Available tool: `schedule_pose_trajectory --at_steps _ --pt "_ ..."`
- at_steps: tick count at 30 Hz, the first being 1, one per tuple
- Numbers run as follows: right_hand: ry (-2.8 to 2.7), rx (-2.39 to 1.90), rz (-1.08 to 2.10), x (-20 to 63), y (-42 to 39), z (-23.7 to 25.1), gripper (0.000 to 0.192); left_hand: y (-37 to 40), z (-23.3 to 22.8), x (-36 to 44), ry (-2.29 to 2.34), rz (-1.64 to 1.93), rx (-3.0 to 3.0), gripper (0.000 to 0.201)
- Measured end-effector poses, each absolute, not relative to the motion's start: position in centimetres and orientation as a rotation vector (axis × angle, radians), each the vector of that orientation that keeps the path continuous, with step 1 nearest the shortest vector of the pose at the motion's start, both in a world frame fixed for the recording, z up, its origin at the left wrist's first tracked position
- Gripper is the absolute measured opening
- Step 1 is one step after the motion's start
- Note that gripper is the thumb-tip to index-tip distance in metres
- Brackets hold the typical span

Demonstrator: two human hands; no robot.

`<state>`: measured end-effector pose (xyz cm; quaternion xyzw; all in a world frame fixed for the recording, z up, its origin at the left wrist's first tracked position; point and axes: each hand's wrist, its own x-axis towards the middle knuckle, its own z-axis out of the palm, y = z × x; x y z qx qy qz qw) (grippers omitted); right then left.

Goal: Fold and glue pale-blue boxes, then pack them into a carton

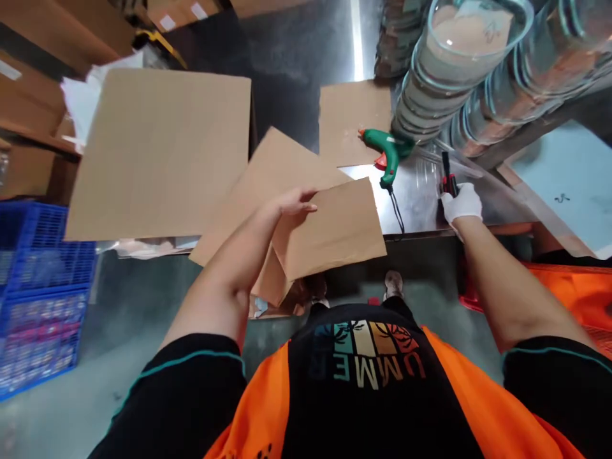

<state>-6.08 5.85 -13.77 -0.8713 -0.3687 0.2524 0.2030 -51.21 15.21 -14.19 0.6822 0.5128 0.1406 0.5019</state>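
Centre of the frame, the bare left hand (291,205) pinches a flat brown cardboard sheet (335,229) by its upper edge, fingers curled over, the sheet jutting past the steel table (415,204) edge. Right of centre, the white-gloved right hand (461,203) is closed around a red-and-black cutter (448,178). A green glue gun (389,153) lies just beside. Risk, I'd say: the overhanging sheet could slip off, or the gun's cord (396,213) could snag.

The single head-worn camera looks steeply down from close above, over the person's chest at frame bottom, onto the metal table (421,210) beyond.
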Motion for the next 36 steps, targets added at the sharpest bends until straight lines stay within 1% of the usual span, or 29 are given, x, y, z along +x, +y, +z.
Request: schedule_pose_trajectory --at_steps 3,5,7,9,11,14,16,18,25,31,33,36 --pt "-0.956 -2.314 0.902 -6.7 2.6 -12.8 0.029 15.7 -16.5 -50.2 1.344 0.195 1.725 0.068" --pt "-0.927 -2.213 1.102 -7.6 -0.9 -12.2 0.021 14.6 -17.4 -49.8 1.421 0.211 1.86 0.066" --pt "-0.948 -2.119 1.335 -8.7 -4.7 -11.9 0.02 12.6 -18.1 -49.5 1.454 0.27 2.041 0.059" --pt "-0.995 -2.078 1.557 -9.5 -8.0 -12.2 0.017 10.4 -18.6 -49.0 1.419 0.265 2.177 0.062" --pt "-1.079 -2.081 1.735 -10.1 -10.2 -12.9 0.011 8.5 -19.2 -48.5 1.354 0.181 2.205 0.079" --pt "-1.179 -2.089 1.885 -10.5 -11.5 -14.0 0.019 7.2 -20.0 -47.9 1.32 0.075 2.19 0.112" --pt "-1.167 -2.08 1.936 -10.4 -11.4 -14.3 0.023 7.1 -20.4 -47.8 1.352 0.035 2.18 0.125" --pt "-1.156 -2.083 1.981 -10.3 -10.8 -14.0 0.024 7.3 -20.5 -47.8 1.386 -0.001 2.186 0.131" --pt "-1.156 -2.085 2.186 -9.6 -9.6 -12.5 0.021 7.6 -20.8 -48.5 1.4 -0.007 2.199 0.125" --pt "-1.269 -1.85 2.517 -7.5 -6.0 -13.6 0.031 7.6 -21.0 -48.7 1.401 -0.012 2.251 0.118" --pt "-1.301 -1.774 2.634 -7.4 -3.6 -13.9 0.033 7.7 -21.0 -48.7 1.415 -0.04 2.256 0.122" --pt "-1.346 -1.768 2.76 -8.5 -0.3 -14.4 0.04 7.8 -21.1 -48.7 1.425 -0.089 2.283 0.131"
